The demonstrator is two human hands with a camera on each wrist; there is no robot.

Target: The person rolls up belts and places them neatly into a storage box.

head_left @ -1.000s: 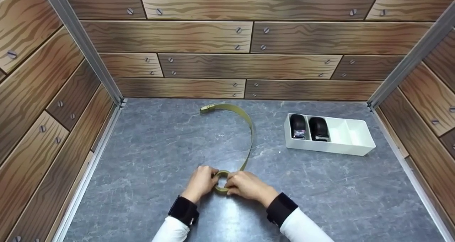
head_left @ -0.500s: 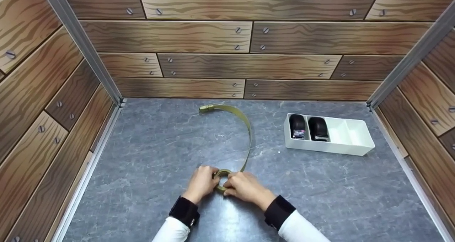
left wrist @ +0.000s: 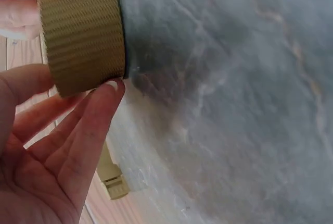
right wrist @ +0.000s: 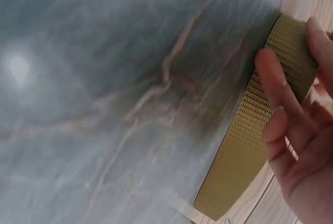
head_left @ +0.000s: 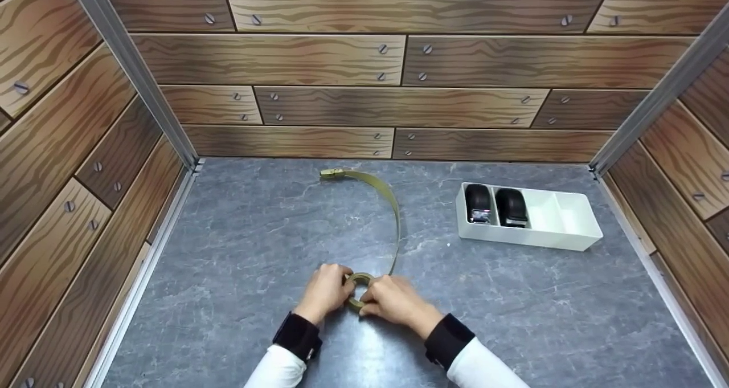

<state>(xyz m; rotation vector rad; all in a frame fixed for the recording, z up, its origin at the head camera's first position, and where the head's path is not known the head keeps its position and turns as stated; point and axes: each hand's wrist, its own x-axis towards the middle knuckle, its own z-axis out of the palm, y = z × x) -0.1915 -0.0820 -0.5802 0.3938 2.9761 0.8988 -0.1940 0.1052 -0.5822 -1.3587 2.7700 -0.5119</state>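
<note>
An olive webbing belt (head_left: 387,192) lies on the grey marbled table, its near end wound into a ring-shaped coil on edge. My left hand (head_left: 325,291) pinches the coil's left side; in the left wrist view the ribbed webbing (left wrist: 83,34) sits between thumb and fingers. My right hand (head_left: 394,299) grips the coil's right side, and the right wrist view has its fingers against the outer wrap (right wrist: 250,114). From the coil the loose length curves away to a buckle (head_left: 332,173) near the back wall. That buckle also shows in the left wrist view.
At the right stands a white divided box (head_left: 529,242). Two black rolled belts, one (head_left: 478,201) beside the other (head_left: 511,204), fill its left compartments. Wood-pattern walls (head_left: 296,140) with metal corner rails enclose the table on the back and sides.
The loose length of belt has straightened a little and shifted left in its middle. Both hands stay at the coil with small finger movements; the box has not moved.
</note>
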